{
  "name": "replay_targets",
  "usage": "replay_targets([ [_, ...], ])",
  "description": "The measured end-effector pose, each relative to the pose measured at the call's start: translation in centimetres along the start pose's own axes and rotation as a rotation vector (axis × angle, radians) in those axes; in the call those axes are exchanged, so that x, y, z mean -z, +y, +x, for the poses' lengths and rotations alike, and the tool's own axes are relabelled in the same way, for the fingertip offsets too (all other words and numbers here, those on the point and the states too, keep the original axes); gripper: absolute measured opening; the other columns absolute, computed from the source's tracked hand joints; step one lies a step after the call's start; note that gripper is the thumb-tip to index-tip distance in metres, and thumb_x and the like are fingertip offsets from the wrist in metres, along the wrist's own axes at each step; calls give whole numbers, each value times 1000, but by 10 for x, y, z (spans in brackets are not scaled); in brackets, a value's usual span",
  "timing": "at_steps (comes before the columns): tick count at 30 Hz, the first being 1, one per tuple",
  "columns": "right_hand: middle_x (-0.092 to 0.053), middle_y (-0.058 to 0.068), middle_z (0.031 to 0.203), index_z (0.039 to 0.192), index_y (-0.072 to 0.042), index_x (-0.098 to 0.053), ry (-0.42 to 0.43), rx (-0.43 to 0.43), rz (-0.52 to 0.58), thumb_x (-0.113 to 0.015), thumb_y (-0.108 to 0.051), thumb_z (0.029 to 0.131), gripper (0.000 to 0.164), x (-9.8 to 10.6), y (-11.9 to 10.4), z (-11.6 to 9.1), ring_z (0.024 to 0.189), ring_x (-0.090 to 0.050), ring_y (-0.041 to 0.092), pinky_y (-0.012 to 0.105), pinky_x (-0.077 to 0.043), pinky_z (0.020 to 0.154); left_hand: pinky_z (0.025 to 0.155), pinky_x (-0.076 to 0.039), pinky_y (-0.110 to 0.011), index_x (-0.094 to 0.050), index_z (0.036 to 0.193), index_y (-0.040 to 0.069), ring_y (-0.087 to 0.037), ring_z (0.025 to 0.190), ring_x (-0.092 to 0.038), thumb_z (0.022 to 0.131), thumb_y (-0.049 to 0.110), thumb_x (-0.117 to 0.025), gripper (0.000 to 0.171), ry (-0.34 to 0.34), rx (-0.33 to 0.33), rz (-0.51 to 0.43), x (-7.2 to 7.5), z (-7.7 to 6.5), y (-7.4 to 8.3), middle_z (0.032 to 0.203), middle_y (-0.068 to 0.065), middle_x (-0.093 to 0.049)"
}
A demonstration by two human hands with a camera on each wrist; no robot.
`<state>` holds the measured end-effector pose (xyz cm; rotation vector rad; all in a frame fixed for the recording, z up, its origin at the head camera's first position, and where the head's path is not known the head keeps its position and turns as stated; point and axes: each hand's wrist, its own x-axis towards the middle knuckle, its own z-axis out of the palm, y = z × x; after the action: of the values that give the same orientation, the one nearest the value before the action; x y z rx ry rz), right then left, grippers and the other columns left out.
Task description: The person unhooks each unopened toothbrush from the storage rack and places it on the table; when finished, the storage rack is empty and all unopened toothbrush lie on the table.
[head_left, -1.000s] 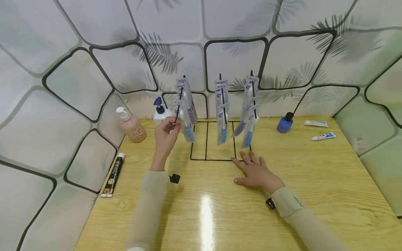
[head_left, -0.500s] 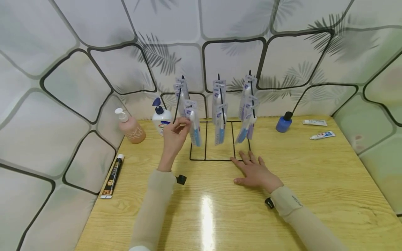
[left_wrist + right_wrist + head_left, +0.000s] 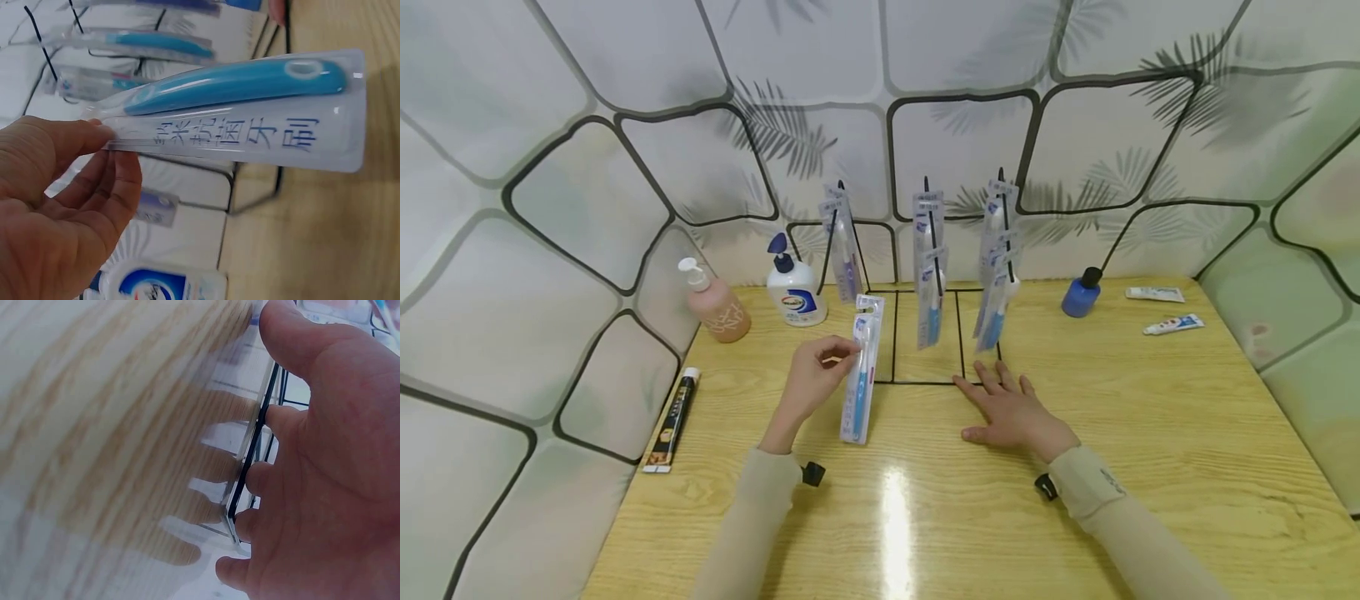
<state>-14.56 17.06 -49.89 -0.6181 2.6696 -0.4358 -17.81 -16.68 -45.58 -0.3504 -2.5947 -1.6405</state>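
Observation:
My left hand (image 3: 822, 372) pinches a packaged blue toothbrush (image 3: 861, 379) by the edge of its clear blister pack. In the left wrist view the blue handle (image 3: 237, 84) points away from my fingers. Behind it stands a black wire rack (image 3: 917, 382) with several packaged toothbrushes (image 3: 929, 304) hanging on its hooks. On the left hook, purple-handled packs (image 3: 846, 258) hang at the back. My right hand (image 3: 1015, 417) has its fingers spread, with fingertips at the rack's front base wire (image 3: 253, 434).
Left of the rack stand a white pump bottle (image 3: 796, 296) and a pink pump bottle (image 3: 718, 308). A black toothpaste tube (image 3: 672, 421) lies at the left edge. To the right are a blue bottle (image 3: 1080, 293) and two small tubes (image 3: 1172, 326). Patterned walls (image 3: 962, 158) enclose the back and sides.
My left hand has drawn the blue toothbrush pack off the left hook and brought it forward and down, over the table. My right hand has stayed at the rack's base.

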Motion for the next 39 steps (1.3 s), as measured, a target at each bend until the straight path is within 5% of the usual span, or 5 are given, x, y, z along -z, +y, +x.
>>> replay_targets([
  [6, -7, 21, 171, 164, -24, -22, -10, -8, -20, -65, -54, 95, 87, 0, 1, 1, 154, -1, 55, 79, -9, 115, 93, -57, -45, -76, 104, 4, -27, 100, -69, 93, -3, -66, 16, -23, 109, 138, 26, -13, -27, 107, -15, -74],
  [12, -7, 20, 171, 164, -25, -22, -8, -8, -21, -66, -54, 94, 88, 0, 2, 2, 154, -2, 55, 79, -10, 115, 86, -56, -42, -73, 100, 2, -28, 95, -67, 91, -3, -64, 14, -72, 194, 295, 59, -22, -52, 102, -17, -73],
  [23, -6, 20, 171, 164, -25, -20, -12, -12, -23, -66, -54, 94, 89, 0, 3, 0, 154, -1, 53, 78, -9, 116, 68, -50, -36, -70, 89, -2, -23, 76, -59, 75, -9, -66, 16, -150, 204, 529, 103, -32, -77, 82, -15, -67],
  [32, -5, 23, 171, 164, -21, -21, -14, 3, -13, -66, -52, 94, 89, 0, 2, -1, 154, -1, 55, 79, -9, 115, 60, -42, -33, -67, 87, -1, -23, 66, -51, 65, -12, -57, 26, -111, 203, 647, 110, -39, -85, 70, -10, -57],
  [39, -4, 23, 171, 164, -21, -19, -25, 11, -25, -65, -52, 95, 89, 0, 3, 0, 153, -1, 56, 79, -11, 114, 78, -51, -53, -68, 89, -7, -36, 80, -60, 75, -12, -60, 18, -68, 205, 738, 102, -37, -72, 86, -22, -65],
])
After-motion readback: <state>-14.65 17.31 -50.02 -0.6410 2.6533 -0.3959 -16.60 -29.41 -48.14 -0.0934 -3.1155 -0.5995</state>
